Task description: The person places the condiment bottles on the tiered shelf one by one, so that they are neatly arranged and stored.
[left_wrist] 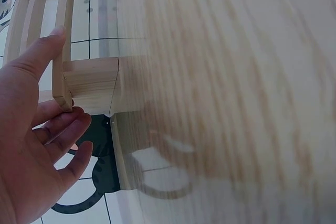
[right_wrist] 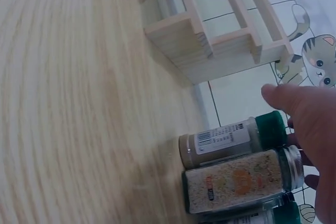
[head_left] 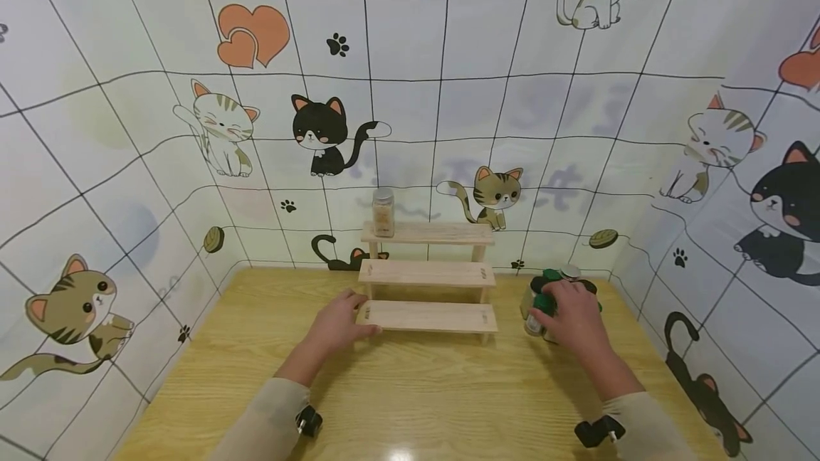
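A home-like kitchen corner: cartoon-cat wall covering (head_left: pixel 448 91), wooden table (head_left: pixel 410 390), stepped spice rack (head_left: pixel 426 272), seasoning jars (head_left: pixel 544 297).

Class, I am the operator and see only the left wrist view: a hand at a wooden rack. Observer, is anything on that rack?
Observer: Yes, one jar stands on the top shelf, at its left end.
Operator: Where is the right hand?
Observer: The right hand rests on a cluster of jars right of the rack.
Operator: What lids do they have?
Observer: One green lid, one silver lid.
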`<state>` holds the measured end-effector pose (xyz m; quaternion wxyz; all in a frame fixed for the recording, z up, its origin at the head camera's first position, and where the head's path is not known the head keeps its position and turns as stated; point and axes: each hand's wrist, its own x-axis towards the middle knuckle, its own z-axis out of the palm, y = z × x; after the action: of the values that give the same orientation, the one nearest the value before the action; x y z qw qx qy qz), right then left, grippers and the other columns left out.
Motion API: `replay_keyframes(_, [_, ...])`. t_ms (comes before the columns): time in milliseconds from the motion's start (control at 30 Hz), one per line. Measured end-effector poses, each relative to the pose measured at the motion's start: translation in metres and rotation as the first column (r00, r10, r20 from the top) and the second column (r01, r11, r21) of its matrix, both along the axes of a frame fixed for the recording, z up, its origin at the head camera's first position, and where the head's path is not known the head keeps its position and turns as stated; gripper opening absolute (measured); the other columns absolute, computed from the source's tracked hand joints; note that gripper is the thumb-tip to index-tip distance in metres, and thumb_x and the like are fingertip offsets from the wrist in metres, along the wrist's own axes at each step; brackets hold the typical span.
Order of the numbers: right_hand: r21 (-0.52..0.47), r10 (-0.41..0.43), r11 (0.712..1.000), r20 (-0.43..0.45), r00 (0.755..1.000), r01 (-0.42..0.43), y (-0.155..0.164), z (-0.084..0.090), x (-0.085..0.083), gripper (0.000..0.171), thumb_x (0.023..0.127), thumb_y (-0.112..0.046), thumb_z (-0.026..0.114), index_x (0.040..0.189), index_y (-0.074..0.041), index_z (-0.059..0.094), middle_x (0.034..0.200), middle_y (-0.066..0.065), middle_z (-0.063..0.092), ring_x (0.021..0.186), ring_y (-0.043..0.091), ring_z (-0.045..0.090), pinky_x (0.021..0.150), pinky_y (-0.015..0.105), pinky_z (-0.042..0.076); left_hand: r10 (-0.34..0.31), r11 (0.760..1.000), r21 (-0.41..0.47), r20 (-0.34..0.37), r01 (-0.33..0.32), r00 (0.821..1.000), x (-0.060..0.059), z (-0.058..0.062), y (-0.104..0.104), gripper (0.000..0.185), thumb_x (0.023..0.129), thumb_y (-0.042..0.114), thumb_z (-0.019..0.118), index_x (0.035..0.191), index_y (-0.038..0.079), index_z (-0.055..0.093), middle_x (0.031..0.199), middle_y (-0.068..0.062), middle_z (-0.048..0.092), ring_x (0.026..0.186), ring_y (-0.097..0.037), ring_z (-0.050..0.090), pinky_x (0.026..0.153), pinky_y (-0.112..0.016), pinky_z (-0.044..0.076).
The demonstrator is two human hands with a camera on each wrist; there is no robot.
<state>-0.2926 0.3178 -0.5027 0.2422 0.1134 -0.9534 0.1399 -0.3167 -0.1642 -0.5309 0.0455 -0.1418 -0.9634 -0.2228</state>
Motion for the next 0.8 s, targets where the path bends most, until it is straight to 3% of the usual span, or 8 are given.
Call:
replay_keyframes(233, [-0.026, -0.045, 0.999, 0.005, 0.999, 0.045, -0.005, -0.002, 0.002, 0.047, 0.081, -0.032, 0.087, 0.11, -0.004, 0.063, 0.11, 0.02, 0.065, 0.113, 0.045, 0.048, 0.096, 0.068, 0.031, 0.006, 1.0, 0.005, -0.015, -0.006, 1.0, -0.002, -0.004, 0.0, 0.082, 0.076, 0.061, 0.082, 0.138, 0.01, 0.062, 0.125, -0.005, 0.058, 0.109, -0.026, 0.062, 0.09, -0.047, 0.053])
replay_keyframes(533, [-0.121, -0.052, 0.991, 0.003, 0.999, 0.052, -0.004, -0.011, -0.002, 0.04, 0.081, -0.025, 0.087, 0.108, -0.007, 0.064, 0.107, 0.016, 0.068, 0.115, 0.043, 0.047, 0.097, 0.067, 0.031, 0.005, 1.0, -0.002, -0.009, -0.005, 1.0, -0.001, -0.004, -0.002, 0.081, 0.077, 0.061, 0.081, 0.138, 0.011, 0.062, 0.125, -0.005, 0.058, 0.108, -0.026, 0.063, 0.088, -0.048, 0.053])
replay_keyframes(667, [-0.175, -0.023, 0.984, 0.021, 1.0, 0.026, -0.003, -0.009, -0.002, 0.039, 0.083, -0.021, 0.086, 0.111, -0.007, 0.064, 0.107, 0.014, 0.067, 0.114, 0.041, 0.047, 0.096, 0.066, 0.033, 0.009, 1.0, -0.008, -0.002, -0.009, 1.0, -0.001, -0.005, -0.001, 0.081, 0.077, 0.062, 0.081, 0.138, 0.012, 0.062, 0.127, -0.006, 0.058, 0.11, -0.027, 0.063, 0.089, -0.048, 0.053])
replay_keyframes(800, [-0.242, 0.045, 0.97, 0.053, 0.998, -0.031, -0.005, 0.0, -0.001, 0.038, 0.087, -0.017, 0.082, 0.118, -0.006, 0.062, 0.112, 0.014, 0.063, 0.112, 0.038, 0.051, 0.09, 0.059, 0.043, 0.012, 1.0, -0.012, 0.0, -0.012, 1.0, -0.001, -0.004, -0.001, 0.081, 0.077, 0.062, 0.08, 0.139, 0.012, 0.061, 0.128, -0.006, 0.058, 0.111, -0.027, 0.063, 0.089, -0.048, 0.053])
